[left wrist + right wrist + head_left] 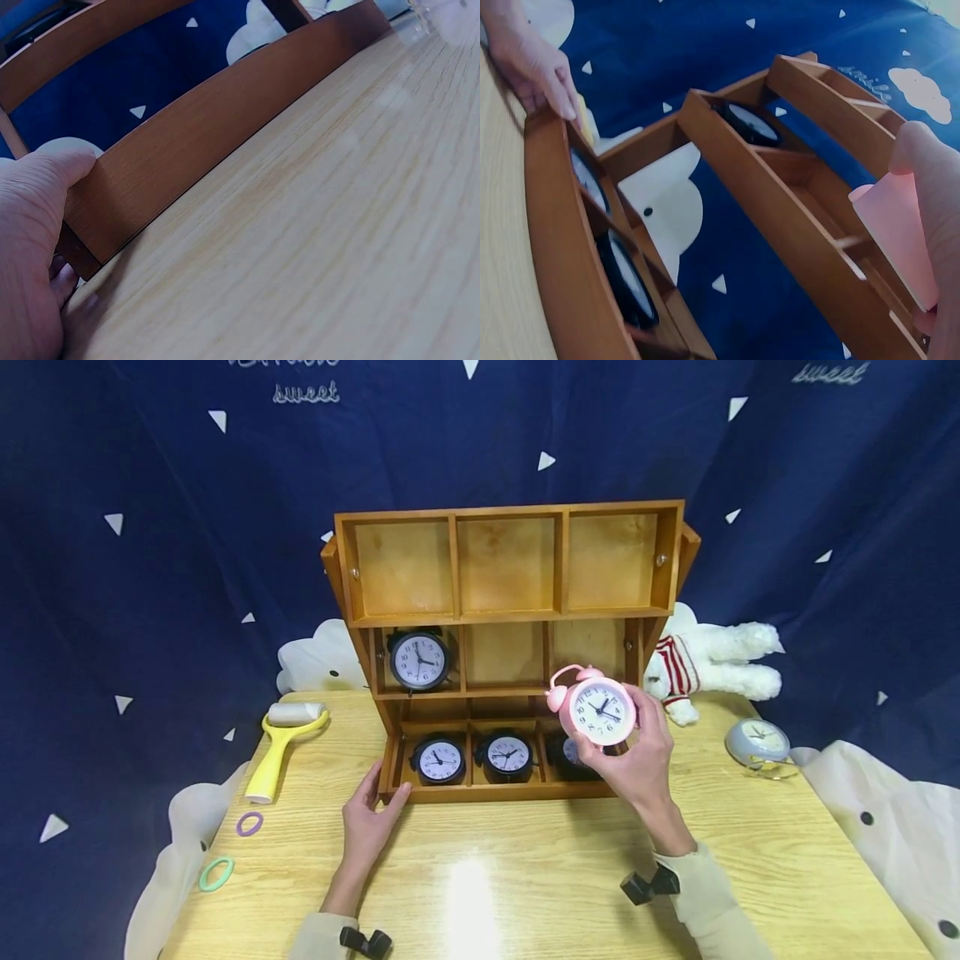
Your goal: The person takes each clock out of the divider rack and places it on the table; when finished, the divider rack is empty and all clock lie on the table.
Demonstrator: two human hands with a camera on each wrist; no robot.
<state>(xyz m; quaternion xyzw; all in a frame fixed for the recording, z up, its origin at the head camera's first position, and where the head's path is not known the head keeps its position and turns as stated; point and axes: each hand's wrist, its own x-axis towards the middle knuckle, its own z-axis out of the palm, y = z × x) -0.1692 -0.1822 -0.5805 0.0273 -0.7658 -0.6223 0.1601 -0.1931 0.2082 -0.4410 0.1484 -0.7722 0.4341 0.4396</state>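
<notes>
A pink twin-bell alarm clock (602, 712) is gripped by my right hand (641, 760), its face toward the head camera, in front of the wooden shelf's lower right part. In the right wrist view the pink clock (901, 232) shows side-on beside the right hand (939, 195). My left hand (371, 814) holds the lower left corner of the three-tier wooden shelf (510, 792), thumb on the front edge. Black clocks stand in the bottom left (439, 761), bottom middle (507, 756) and bottom right (573, 752) compartments, and another (418, 660) in the middle tier's left one.
Left of the shelf lie a yellow-handled lint roller (277, 752), a purple ring (250, 824) and a green ring (217, 874). To the right are a white plush toy (712, 664) and a grey-blue clock (757, 741). A dark blue curtain (480, 435) hangs behind.
</notes>
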